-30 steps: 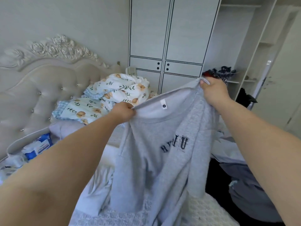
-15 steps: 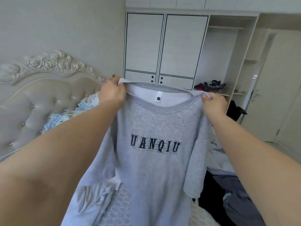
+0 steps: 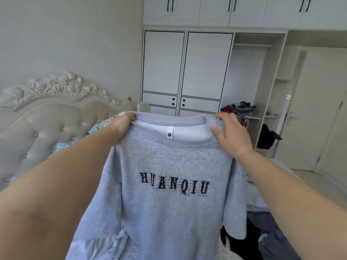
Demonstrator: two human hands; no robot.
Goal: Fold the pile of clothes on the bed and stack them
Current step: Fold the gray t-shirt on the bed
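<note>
I hold a grey sweatshirt [image 3: 169, 212] up in front of me, its front with the dark print "HUANQIU" facing me. My left hand [image 3: 122, 125] grips the left shoulder beside the collar. At the right shoulder, my right hand [image 3: 231, 135] pinches the cloth, thumb on the front and loosely spread fingers over the top edge. Both sleeves hang down at the sides. The sweatshirt hides most of the bed and the pile below it.
A tufted headboard [image 3: 47, 119] stands at the left and a white wardrobe [image 3: 184, 68] straight ahead. Dark clothes [image 3: 240, 109] lie on its open shelf. Dark and blue-grey garments [image 3: 272, 237] lie on the bed at lower right, pale cloth [image 3: 97, 246] at lower left.
I have raised the sweatshirt and spread it flat and level, so the full print shows. My right hand's fingers have loosened and spread at the right shoulder.
</note>
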